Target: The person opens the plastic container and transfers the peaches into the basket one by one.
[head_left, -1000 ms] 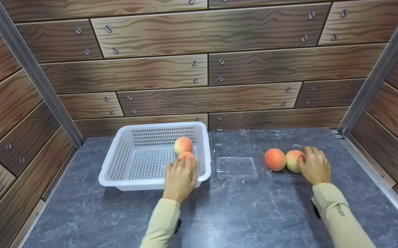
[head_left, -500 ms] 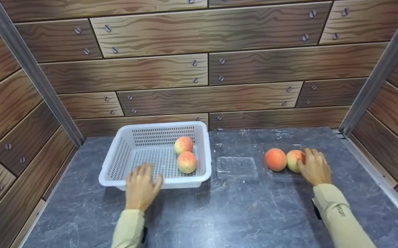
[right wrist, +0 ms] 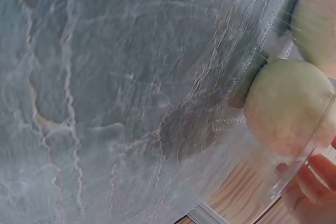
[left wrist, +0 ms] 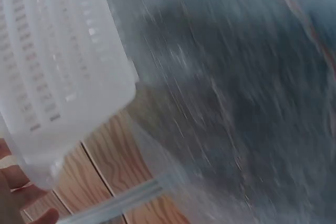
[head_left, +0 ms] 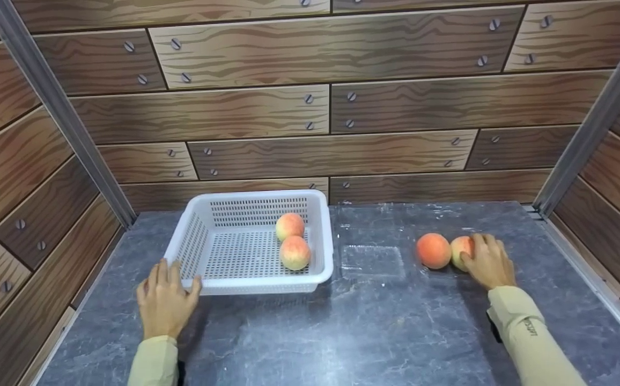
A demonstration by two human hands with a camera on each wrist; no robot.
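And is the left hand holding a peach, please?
No, the left hand is at the near left corner of the basket, apart from the peaches.

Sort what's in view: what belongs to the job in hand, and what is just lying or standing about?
Likely in the job:
white basket
two peaches in the basket
clear plastic container
two peaches in the container
left hand, at the basket
right hand, at the container

Likely just surroundings:
grey tabletop
wood-patterned walls
metal posts

dark lettering (head_left: pixel 530 327) on right sleeve (head_left: pixel 540 346), too small to read.
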